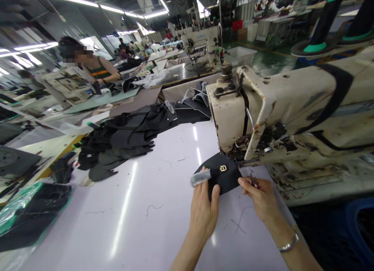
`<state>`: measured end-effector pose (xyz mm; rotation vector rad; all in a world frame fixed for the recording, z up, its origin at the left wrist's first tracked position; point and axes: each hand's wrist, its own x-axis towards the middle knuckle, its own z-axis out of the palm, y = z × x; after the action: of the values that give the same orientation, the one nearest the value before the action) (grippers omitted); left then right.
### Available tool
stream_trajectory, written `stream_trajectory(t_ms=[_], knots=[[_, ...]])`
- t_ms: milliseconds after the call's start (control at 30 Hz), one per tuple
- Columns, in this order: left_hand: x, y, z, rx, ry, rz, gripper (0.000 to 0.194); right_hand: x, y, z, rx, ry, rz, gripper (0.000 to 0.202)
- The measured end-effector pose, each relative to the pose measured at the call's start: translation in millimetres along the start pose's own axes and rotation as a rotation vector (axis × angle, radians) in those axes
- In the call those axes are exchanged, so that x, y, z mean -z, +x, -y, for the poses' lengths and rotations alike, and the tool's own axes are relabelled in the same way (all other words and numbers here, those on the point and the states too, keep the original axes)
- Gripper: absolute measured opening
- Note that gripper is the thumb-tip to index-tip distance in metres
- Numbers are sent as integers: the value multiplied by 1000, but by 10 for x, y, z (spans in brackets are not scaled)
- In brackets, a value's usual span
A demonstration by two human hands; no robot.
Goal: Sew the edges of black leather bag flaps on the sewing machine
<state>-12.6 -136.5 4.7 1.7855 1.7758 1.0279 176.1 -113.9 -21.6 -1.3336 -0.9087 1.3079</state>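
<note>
A black fabric piece (229,181) with a gold buckle (223,168) and a strap end wrapped in clear plastic (201,177) lies under the head of the sewing machine (233,119). My left hand (203,208) rests on the near left part of the piece, fingers apart, thumb on the black material and fingertips at the plastic wrap. At the piece's right corner, my right hand (260,195) pinches the edge between thumb and finger. A small dark object, too unclear to name, shows by its fingers. The machine hides the needle area.
A heap of black cut pieces (125,138) lies along the table's far left edge, with more buckled pieces (193,107) behind the machine head. Loose threads lie on the white tabletop (140,224). A plastic-wrapped black bundle (35,212) is at left. A person (101,70) works beyond.
</note>
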Motion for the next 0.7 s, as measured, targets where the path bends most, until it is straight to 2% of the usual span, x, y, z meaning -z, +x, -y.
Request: stream_trajectory(t_ms=[100,233,400,533,700], knots=[[-111,401,-18,-70,34,60,50,-34,-11,-29,-20,29,-37,48],[-177,757,-201,-153,151,70,36,-76,-26,-72,3,43,-87,50],[-143,830,-329,-184,219,76,28,-76,-29,-130,-2,46,-76,49],[-145,831,-316,-197,230,67,23,-67,-24,-146,-8,59,-69,50],[-160,903,-267,-133,226,112,27,-87,6,-146,9,56,-69,48]])
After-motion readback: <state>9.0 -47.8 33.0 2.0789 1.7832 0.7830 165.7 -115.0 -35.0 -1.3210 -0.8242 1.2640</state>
